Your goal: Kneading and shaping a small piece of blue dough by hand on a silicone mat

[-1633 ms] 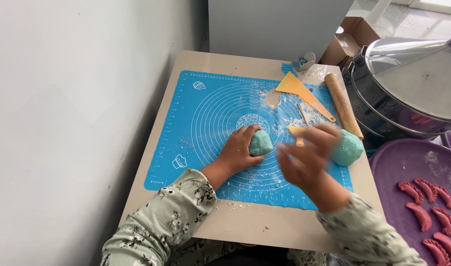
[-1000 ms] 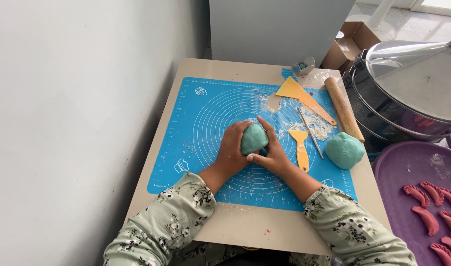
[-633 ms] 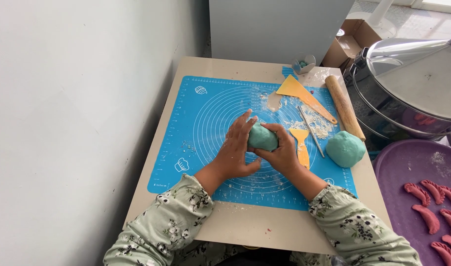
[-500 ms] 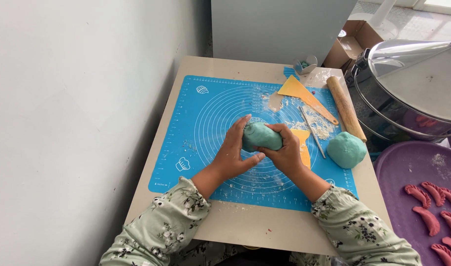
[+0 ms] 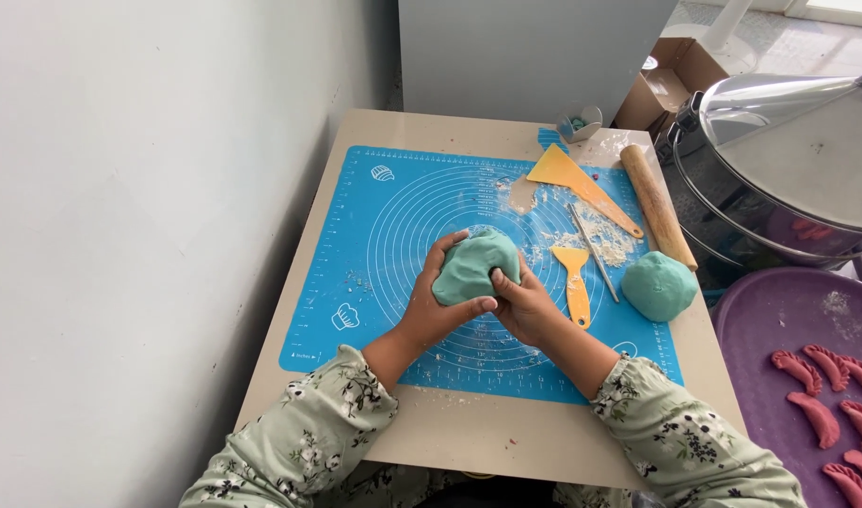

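A lump of teal dough (image 5: 473, 265) is held just above the blue silicone mat (image 5: 375, 245), near the mat's middle. My left hand (image 5: 436, 303) cups the lump from below and the left. My right hand (image 5: 525, 303) presses into it from the right, thumb dug into the dough. A second teal dough ball (image 5: 659, 285) rests at the mat's right edge, apart from both hands.
A small orange scraper (image 5: 574, 277), a thin metal tool (image 5: 593, 252), a yellow triangular scraper (image 5: 572, 181) and a wooden rolling pin (image 5: 657, 202) lie right of the hands amid flour. A steel pot with lid (image 5: 789, 160) and a purple tray (image 5: 779, 329) of red dumplings stand at right. A wall runs along the left.
My right hand left the second dough ball and joined the left on the first lump. Both hands then turned and squeezed it, and it now looks flatter and wider.
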